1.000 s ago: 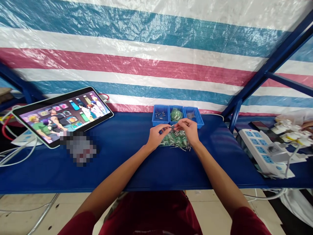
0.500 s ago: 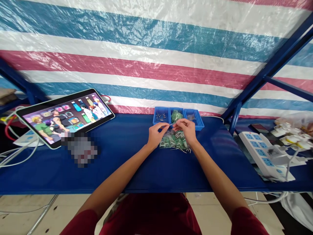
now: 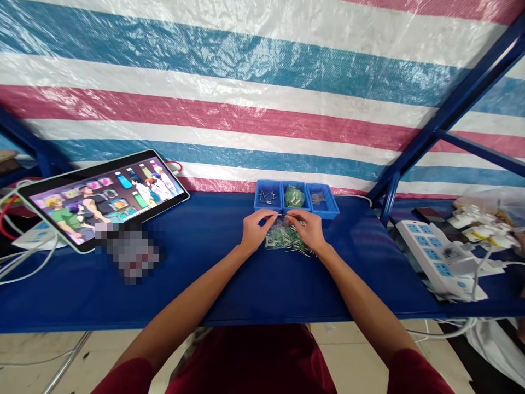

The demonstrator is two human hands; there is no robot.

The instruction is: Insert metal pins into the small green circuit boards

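Fingertip to fingertip, my left hand [image 3: 255,230] and my right hand [image 3: 309,227] pinch a thin metal pin [image 3: 281,215] between them, held level above the table. Below the hands spreads a pile of small green packets and silvery pins [image 3: 289,241], partly covered by my fingers. Just behind stand three joined blue bins. Loose metal pins lie in the left bin [image 3: 268,208], a green bundle [image 3: 294,196] fills the middle one, and some small clear pieces [image 3: 318,197] sit in the right one. The pin's exact kind is too small to make out.
On the left a tablet [image 3: 110,200] leans with cables around it, near a blurred-out item [image 3: 133,254]. A white power strip [image 3: 432,254] and white plugs [image 3: 484,227] lie at the right. Blue frame bars [image 3: 447,115] and a striped sheet stand behind the blue table [image 3: 197,230].
My right hand has turned lower, its fingers now pointing at the left hand's tips, with the pin brought level between them. The camera view has shifted slightly.
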